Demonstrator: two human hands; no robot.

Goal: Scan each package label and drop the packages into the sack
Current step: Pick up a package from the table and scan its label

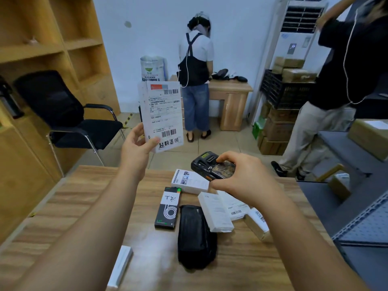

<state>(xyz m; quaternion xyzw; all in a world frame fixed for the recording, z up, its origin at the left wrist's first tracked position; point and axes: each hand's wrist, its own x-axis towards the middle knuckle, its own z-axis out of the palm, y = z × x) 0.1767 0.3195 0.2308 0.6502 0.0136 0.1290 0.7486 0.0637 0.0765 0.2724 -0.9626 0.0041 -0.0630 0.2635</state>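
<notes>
My left hand [137,148] holds a flat white package [161,116] upright above the table's far edge, its shipping label with barcodes facing me. My right hand [243,177] grips a black handheld scanner [212,164], just right of and below the package. On the wooden table [84,206] lie more packages: a white box [190,181], a black box with a white label [169,207], a black pouch [195,236], a long white box [215,211], a white labelled parcel [236,206] and a cardboard box [257,225]. A white sack [153,68] stands by the far wall.
A black chair [63,114] stands at left before wooden shelves [52,45]. One person stands at a small desk [231,101] at the back; another stands at right near stacked cartons [277,127]. A white box [121,265] lies near the table's front edge.
</notes>
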